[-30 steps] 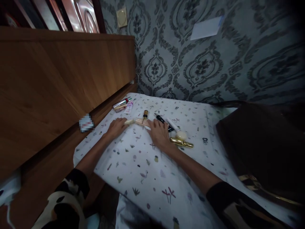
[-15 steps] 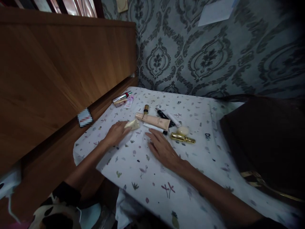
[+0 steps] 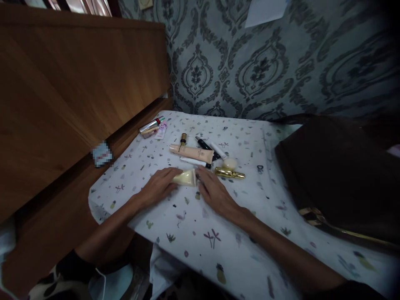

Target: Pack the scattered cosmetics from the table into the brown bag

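Note:
A small pale yellow tube lies on a white patterned cloth. My left hand holds its left end with fingers curled over it. My right hand touches its right end with the fingertips. Just beyond lie a long beige tube, a thin white stick, a black pen-like tube, a small gold-capped bottle, a gold cylinder and a round pale sponge.
Silver and red tubes and a pink sachet lie at the cloth's far left corner. A wooden cabinet rises on the left. A dark brown bag fills the right. Patterned wallpaper stands behind.
My left hand has carried the pale yellow tube nearer and to the right. My right hand has come in to meet the tube's other end. The view has shifted slightly.

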`<state>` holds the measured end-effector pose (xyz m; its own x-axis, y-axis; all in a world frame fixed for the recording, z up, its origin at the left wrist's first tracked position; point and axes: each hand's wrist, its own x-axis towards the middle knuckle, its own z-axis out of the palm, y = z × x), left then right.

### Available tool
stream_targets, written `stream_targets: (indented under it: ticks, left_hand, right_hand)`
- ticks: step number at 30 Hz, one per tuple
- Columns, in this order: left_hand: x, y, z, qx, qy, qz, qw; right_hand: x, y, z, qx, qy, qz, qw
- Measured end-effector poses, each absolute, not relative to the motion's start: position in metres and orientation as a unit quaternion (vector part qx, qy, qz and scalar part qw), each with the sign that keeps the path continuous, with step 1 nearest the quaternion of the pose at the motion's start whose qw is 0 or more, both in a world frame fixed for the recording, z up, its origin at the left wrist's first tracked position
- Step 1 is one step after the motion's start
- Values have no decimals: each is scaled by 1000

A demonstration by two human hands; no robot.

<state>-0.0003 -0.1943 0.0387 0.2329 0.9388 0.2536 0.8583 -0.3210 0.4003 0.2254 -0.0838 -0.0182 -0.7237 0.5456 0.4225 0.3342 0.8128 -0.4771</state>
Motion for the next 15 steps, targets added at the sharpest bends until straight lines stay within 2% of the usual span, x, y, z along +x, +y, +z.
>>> stream_targets:
  ticks: [5, 10, 15]
  left_hand:
    - [10, -176, 43, 784, 557, 235, 142]
    - [18, -165, 40, 797, 586, 142, 42]
    - [30, -183, 37, 805, 575, 143, -8]
  right_hand:
    - [243, -83, -12, -230, -896, 263, 275]
    - [249, -90, -11, -238, -891, 263, 284]
    - [249, -89, -11, -244, -870, 292, 313]
